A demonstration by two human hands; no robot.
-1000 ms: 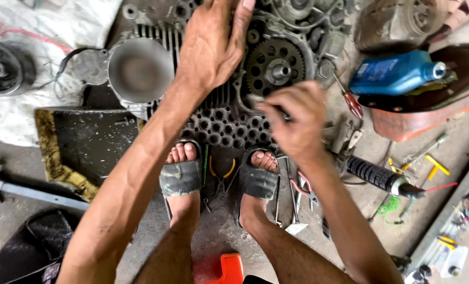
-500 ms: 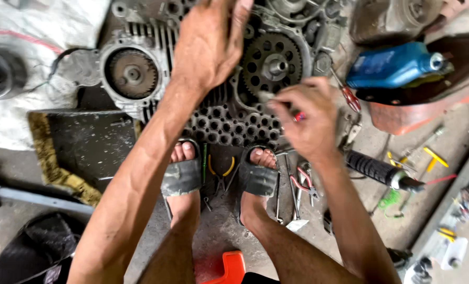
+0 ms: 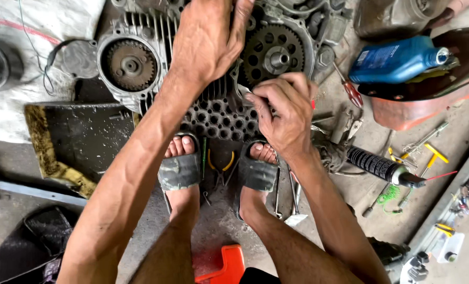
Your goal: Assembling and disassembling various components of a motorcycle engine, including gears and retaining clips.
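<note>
Grey metal engine point(image 3: 213, 113) under flat left hand point(image 3: 208, 39); right hand point(image 3: 284, 108) pinched.

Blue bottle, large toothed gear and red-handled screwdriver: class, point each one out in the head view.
blue bottle point(image 3: 394, 59), head view, middle of its body.
large toothed gear point(image 3: 274, 55), head view, its hub.
red-handled screwdriver point(image 3: 353, 93), head view, its red handle.

Dull, grimy cast metal on engine case point(image 3: 140, 31), toothed steel on sprocket point(image 3: 274, 52) at one o'clock. Glossy blue plastic on oil bottle point(image 3: 397, 59). Rough, stained concrete on floor point(image 3: 213, 226).
</note>
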